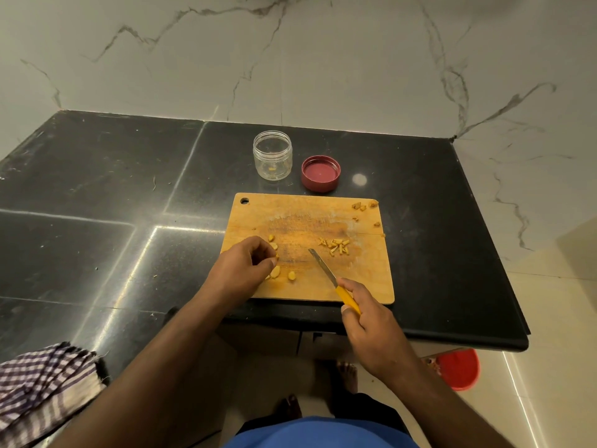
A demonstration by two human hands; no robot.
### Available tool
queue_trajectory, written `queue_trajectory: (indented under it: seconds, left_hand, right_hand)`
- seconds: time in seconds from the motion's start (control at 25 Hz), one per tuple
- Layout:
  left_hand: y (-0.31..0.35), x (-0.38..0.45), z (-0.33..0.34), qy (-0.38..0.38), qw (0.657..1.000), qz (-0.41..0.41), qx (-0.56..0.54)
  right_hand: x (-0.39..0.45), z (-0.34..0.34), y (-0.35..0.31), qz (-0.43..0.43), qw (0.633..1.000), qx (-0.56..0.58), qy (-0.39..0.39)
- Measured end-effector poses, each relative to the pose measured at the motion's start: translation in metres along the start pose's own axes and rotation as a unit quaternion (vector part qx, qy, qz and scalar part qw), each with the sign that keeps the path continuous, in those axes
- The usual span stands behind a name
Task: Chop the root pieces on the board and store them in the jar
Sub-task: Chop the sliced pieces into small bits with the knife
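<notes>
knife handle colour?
Yellow. The knife handle shows in the head view, gripped by the right hand over the cutting board.

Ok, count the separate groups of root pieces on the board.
3. Uncut chunks by the left hand, chopped slivers right of the knife tip, and scraps at the far right corner. The hand may hide more.

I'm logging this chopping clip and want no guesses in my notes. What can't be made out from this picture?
- Head view: whether the left hand pinches a root piece; its curled fingers hide the grip.
- Head view: what the yellow speck in the jar is; too small.
- Head view: the checked cloth; cut off by the left edge.
- Head view: the end of the knife handle; covered by the right hand.
</notes>
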State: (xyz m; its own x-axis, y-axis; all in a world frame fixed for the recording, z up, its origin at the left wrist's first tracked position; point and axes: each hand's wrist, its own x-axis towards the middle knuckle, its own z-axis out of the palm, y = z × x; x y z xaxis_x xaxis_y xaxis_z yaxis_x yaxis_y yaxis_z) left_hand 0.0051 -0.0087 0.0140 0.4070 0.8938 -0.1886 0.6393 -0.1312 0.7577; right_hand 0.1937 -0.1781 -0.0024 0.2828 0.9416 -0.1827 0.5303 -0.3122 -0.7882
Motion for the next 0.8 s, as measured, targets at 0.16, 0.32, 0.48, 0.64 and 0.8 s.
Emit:
queue_trajectory:
  seconds: [0.16,0.32,0.48,0.64,0.8]
  left_hand:
    - [0.016,0.014,0.013,-0.022,0.999,0.021,0.017]
    - [0.033,0.035,0.023,-0.042,0.996,0.015,0.071]
    - [0.049,0.054,0.034,-0.085,0.988,0.022,0.124]
    - [0.048,0.06,0.035,-0.047,0.99,0.009,0.133]
    - [0.041,0.056,0.036,-0.043,0.989,0.004,0.145]
  right_hand:
    - [-0.002,-0.006,0.002,0.004,1.0,0.007,0.009]
    - [-0.005,-0.01,0.002,0.016,1.0,0.013,0.01]
    - [-0.005,-0.012,0.001,0.019,1.0,0.01,0.009]
    - [-0.004,-0.013,0.001,0.019,1.0,0.009,0.011]
    - [-0.001,-0.012,-0.001,0.016,1.0,-0.007,0.017]
